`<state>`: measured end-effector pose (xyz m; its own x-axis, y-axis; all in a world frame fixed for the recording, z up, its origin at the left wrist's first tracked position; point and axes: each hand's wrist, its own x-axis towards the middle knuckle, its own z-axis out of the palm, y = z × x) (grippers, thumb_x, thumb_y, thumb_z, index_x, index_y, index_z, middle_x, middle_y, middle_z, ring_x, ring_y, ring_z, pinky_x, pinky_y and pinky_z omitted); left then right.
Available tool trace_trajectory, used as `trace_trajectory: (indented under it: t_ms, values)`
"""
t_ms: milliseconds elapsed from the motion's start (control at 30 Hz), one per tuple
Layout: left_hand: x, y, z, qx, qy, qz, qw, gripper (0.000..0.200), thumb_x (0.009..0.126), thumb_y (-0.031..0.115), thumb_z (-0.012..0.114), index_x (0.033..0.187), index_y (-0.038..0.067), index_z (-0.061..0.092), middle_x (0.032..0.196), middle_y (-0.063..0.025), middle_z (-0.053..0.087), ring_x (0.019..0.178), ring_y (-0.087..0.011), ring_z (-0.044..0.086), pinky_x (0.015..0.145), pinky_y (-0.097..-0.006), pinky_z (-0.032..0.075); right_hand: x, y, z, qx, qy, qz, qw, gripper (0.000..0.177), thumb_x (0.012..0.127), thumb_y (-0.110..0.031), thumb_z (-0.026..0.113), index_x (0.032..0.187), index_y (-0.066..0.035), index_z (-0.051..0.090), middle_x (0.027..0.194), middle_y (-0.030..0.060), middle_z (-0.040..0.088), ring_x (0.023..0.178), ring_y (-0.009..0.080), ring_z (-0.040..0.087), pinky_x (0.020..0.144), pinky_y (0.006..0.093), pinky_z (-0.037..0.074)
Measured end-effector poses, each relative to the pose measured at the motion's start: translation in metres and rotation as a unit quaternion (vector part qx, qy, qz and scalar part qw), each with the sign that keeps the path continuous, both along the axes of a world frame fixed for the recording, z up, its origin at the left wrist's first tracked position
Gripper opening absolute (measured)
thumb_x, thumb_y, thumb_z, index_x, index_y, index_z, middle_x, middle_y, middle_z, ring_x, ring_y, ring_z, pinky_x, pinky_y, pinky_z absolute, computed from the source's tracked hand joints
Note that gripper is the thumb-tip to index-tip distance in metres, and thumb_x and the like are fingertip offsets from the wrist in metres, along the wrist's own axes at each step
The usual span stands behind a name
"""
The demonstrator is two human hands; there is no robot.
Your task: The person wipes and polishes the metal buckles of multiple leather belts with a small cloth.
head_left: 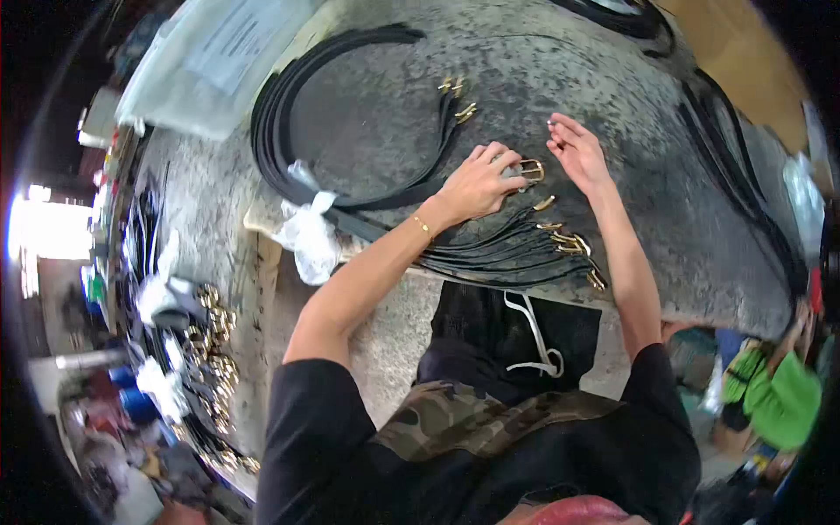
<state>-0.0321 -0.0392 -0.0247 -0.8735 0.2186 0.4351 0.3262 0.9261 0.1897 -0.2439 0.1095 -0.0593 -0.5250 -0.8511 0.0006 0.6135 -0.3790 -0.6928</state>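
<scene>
My left hand (481,182), with a thin bracelet at the wrist, is closed on the buckle end of a black belt. The belt's gold buckle (532,171) sticks out past the fingers. To the right of it, my right hand (577,156) is raised over the table with bent fingers apart from one another. Below my left hand lies a fan of black belts (490,254), their gold buckles (573,243) toward the right. Beyond it, a curved bundle of belts (278,131) ends in several more gold buckles (465,112).
Crumpled clear plastic (313,238) lies by the bundle at the table's (577,70) near edge. A large plastic bag (223,66) stands at the back left. More black belts (735,166) lie at the right. Buckled belts (210,350) hang at the left. A person in green (783,402) is at the lower right.
</scene>
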Motion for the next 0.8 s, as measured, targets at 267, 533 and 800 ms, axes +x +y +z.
trace_trajectory:
  t_ms: [267,533,800]
  values:
    - [-0.006,0.006,0.002,0.055,0.014,-0.009,0.998,0.019,0.077,0.011,0.071,0.096,0.010,0.071,0.109,-0.0120,0.059,0.106,-0.0330,0.054,0.089,-0.0438,0.046,0.016,0.209,0.043,0.256,0.161,-0.310,0.901,0.025,0.090,-0.003,0.068,0.113,0.006,0.068,0.097,0.0095,0.071,0.076,0.0103,0.059,0.072,0.0252,0.050]
    - [-0.006,0.011,0.002,0.033,0.014,-0.009,0.999,0.022,0.075,0.004,0.071,0.097,0.008,0.068,0.107,-0.0139,0.056,0.102,-0.0352,0.053,0.086,-0.0447,0.047,0.056,0.339,0.028,0.337,0.216,-0.499,0.768,0.023,0.090,-0.006,0.071,0.110,0.005,0.071,0.090,0.0033,0.071,0.075,0.0071,0.056,0.068,0.0229,0.046]
    - [-0.005,0.014,0.002,0.021,0.013,0.008,1.000,0.016,0.082,0.007,0.069,0.098,0.007,0.067,0.106,-0.0142,0.056,0.101,-0.0347,0.052,0.085,-0.0434,0.046,0.083,0.360,-0.002,0.343,0.166,-0.602,0.702,0.022,0.087,-0.005,0.075,0.107,0.003,0.072,0.087,0.0027,0.071,0.072,0.0072,0.060,0.065,0.0219,0.047]
